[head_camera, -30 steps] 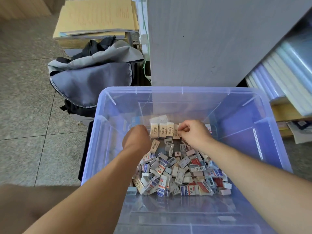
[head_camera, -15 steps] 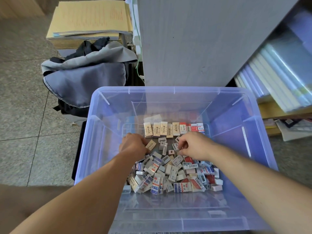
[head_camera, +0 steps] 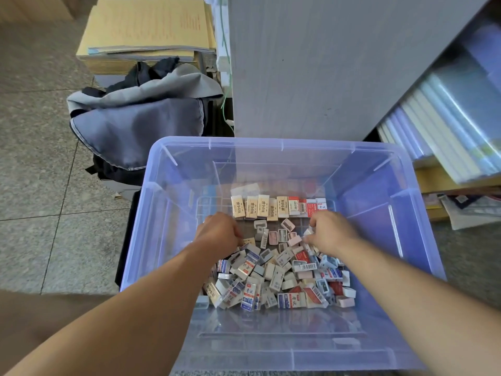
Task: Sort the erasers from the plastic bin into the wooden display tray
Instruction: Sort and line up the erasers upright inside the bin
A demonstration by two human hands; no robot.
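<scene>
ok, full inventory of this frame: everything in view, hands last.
plastic bin: 1, clear bluish, floor centre
eraser row: about nine, tan and red-white, bin's far wall
loose erasers: many, mixed colours, heaped in bin
backpack: 1, grey-black, left of bin
paper stack: 1, yellow, behind backpack
cabinet panel: 1, grey, behind bin
wrapped books: several, pale, right shelf
left hand: 1, in bin, heap's left; hold unclear
right hand: 1, in bin, heap's right; hold unclear
</scene>
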